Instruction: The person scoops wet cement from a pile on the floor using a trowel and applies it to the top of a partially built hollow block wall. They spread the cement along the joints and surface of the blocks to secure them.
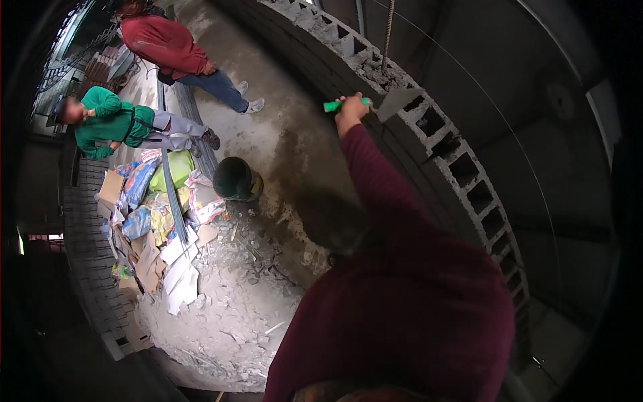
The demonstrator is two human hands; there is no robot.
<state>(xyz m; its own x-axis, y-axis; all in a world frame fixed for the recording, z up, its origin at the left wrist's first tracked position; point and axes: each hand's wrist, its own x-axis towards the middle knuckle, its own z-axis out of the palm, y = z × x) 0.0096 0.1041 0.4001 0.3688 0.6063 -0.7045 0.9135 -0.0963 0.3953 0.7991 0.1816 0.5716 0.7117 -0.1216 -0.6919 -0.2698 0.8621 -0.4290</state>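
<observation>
Upper centre: maroon-sleeved right hand (349, 115), grip closed round green-handled flat metal trowel (396, 103), blade right of grip, beside grey hollow-block wall (435, 175).

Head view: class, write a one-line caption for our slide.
A hand holds a trowel at a block wall; a person in red and another in green stand nearby.

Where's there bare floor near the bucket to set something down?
Barest is the concrete floor between the bucket, the red-clad person's shoes and the block wall, though partly dark, perhaps damp. Crowded left of the bucket: bags, cardboard and long bars. Rubble lies nearer the wearer. The wall top has open cells, the trowel over it.
</observation>
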